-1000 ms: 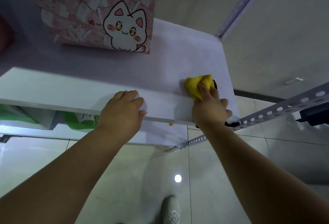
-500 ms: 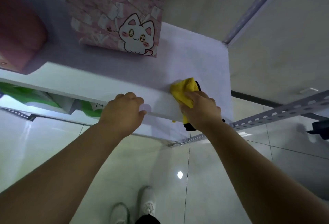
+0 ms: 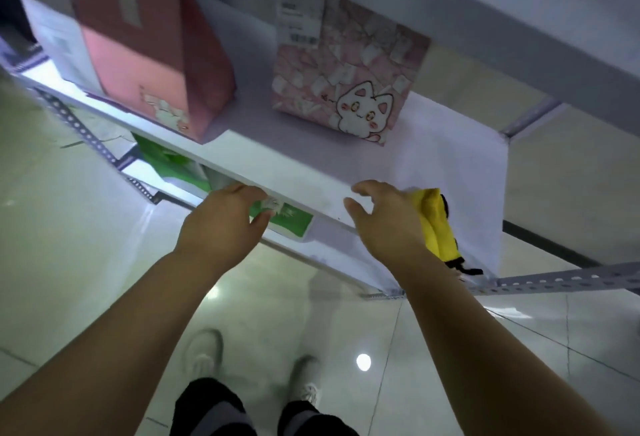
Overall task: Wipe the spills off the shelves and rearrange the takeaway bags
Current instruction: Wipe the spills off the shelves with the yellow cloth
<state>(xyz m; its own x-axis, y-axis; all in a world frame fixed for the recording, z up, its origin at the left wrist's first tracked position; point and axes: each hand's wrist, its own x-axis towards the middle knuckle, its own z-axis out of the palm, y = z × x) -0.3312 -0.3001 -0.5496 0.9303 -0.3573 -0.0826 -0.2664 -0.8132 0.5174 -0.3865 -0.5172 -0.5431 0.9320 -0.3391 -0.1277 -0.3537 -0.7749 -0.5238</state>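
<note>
My right hand (image 3: 384, 224) is at the front edge of the white shelf (image 3: 304, 172), holding a yellow cloth (image 3: 437, 224) under its outer fingers; thumb and forefinger are spread and curled above the edge. The cloth hangs over the edge, with a black strap below it. My left hand (image 3: 221, 224) is just below the shelf edge, its fingers curled, with a small white wad (image 3: 274, 205) between fingertips and thumb. A pink cat-print bag (image 3: 346, 82) stands upright on the shelf beyond my hands. To its left is a taller plain pink bag (image 3: 156, 54).
A green and white bag (image 3: 294, 222) sits on the lower shelf behind my left hand. A white bag (image 3: 65, 44) stands far left. Another shelf board (image 3: 467, 2) hangs overhead. Perforated metal rails (image 3: 554, 279) run at right and left. My shoes (image 3: 204, 352) are on the tiled floor.
My view swung left and up, showing the plain pink bag. My right hand drew the cloth back to the shelf edge and lifted its thumb and forefinger. My left hand dropped below the edge.
</note>
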